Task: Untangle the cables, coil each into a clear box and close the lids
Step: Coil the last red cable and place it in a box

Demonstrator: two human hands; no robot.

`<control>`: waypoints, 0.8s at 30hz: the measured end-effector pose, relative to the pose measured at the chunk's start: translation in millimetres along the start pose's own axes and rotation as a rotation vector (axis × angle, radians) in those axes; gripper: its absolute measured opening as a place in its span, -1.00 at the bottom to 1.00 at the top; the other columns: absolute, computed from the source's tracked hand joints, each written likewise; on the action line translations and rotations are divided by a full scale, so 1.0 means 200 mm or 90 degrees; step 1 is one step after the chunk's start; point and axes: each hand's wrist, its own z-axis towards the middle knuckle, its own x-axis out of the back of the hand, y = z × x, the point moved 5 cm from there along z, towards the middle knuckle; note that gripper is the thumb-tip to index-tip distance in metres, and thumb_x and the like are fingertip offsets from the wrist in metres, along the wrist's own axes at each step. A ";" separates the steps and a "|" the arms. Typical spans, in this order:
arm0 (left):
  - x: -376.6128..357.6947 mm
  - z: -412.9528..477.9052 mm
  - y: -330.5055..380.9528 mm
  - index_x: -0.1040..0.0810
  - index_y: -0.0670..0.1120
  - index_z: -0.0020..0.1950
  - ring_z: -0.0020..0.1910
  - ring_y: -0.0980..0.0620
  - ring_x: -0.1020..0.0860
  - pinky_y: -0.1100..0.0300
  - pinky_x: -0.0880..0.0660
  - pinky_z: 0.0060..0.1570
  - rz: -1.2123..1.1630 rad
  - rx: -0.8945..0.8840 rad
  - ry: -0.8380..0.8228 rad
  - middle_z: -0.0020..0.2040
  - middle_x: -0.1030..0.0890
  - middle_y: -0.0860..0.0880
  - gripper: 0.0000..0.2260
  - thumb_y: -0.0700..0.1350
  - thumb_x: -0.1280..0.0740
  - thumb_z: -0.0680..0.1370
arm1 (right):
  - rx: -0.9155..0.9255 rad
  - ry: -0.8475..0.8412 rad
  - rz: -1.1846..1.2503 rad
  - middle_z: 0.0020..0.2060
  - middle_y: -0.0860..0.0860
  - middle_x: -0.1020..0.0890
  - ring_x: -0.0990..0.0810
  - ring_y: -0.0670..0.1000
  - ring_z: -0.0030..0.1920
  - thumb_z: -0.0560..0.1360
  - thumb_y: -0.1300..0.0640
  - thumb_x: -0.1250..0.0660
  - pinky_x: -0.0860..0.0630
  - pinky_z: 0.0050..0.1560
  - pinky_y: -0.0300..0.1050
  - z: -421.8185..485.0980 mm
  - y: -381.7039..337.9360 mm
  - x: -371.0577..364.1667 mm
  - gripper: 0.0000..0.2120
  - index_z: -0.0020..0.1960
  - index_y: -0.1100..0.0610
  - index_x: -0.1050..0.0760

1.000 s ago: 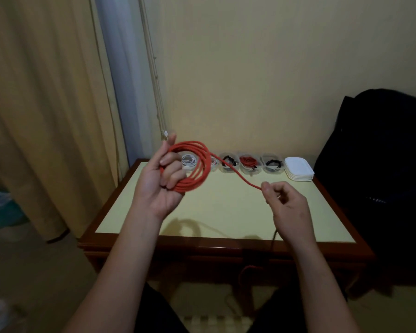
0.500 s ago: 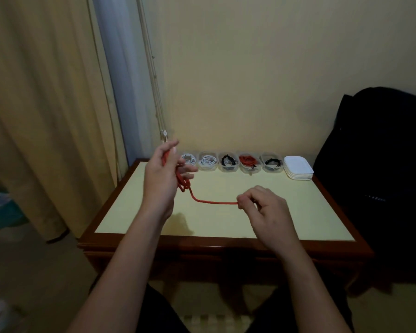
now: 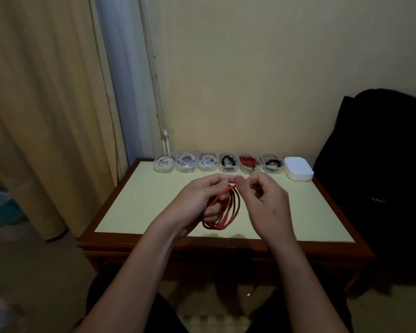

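Left hand point(image 3: 201, 200) and right hand point(image 3: 268, 200) fingers curled, tips meeting atop cable point(image 3: 215, 226), apparently pinching it. Half a second before, hands were apart with a straight run between; now slim red round loops hung above matte table point(image 3: 142, 200).

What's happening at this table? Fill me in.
A person holds a coiled red cable above the table: the left hand grips the loops, the right hand pinches their top. At the back edge, six open clear boxes already hold coiled cables, with a stack of white lids beside them.
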 end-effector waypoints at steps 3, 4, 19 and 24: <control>-0.03 0.00 -0.01 -0.52 -0.21 0.34 -0.60 0.20 -0.14 0.31 -0.02 -0.59 -0.144 0.031 -0.036 -0.33 -0.33 0.00 -0.70 -0.16 -0.20 0.65 | -0.058 -0.020 -0.031 -0.18 -0.11 -0.58 -0.47 -0.15 -0.24 0.54 -0.32 -0.25 -0.35 -0.21 -0.26 0.00 0.03 -0.02 -0.62 -0.06 0.00 -0.48; -0.04 0.00 0.00 -0.53 -0.20 0.33 -0.61 0.21 -0.13 0.31 0.01 -0.61 -0.182 0.034 -0.047 -0.35 -0.30 0.02 -0.70 -0.14 -0.21 0.64 | -0.078 -0.039 -0.023 -0.12 -0.13 -0.62 -0.53 -0.18 -0.18 0.53 -0.36 -0.20 -0.40 -0.15 -0.23 0.00 0.03 -0.02 -0.60 0.00 -0.04 -0.52; -0.06 0.01 -0.01 -0.55 -0.13 0.35 -0.63 0.21 -0.12 0.35 -0.09 -0.65 -0.271 0.027 -0.069 -0.41 -0.14 0.06 -0.61 0.05 -0.23 0.62 | -0.090 -0.116 0.008 -0.41 0.04 -0.42 -0.38 -0.05 -0.38 0.54 -0.41 -0.10 -0.33 -0.35 -0.12 0.00 -0.02 -0.05 -0.28 -0.13 0.31 -0.44; 0.00 0.03 0.00 -0.65 -0.11 0.17 -0.67 0.21 -0.12 0.35 -0.01 -0.67 -0.318 0.017 0.011 -0.49 -0.17 0.08 -0.67 0.06 -0.27 0.58 | -0.136 -0.118 0.084 -0.43 -0.11 -0.53 -0.41 -0.16 -0.42 0.60 -0.31 -0.12 -0.35 -0.31 -0.18 0.01 0.04 -0.04 -0.51 -0.19 0.05 -0.52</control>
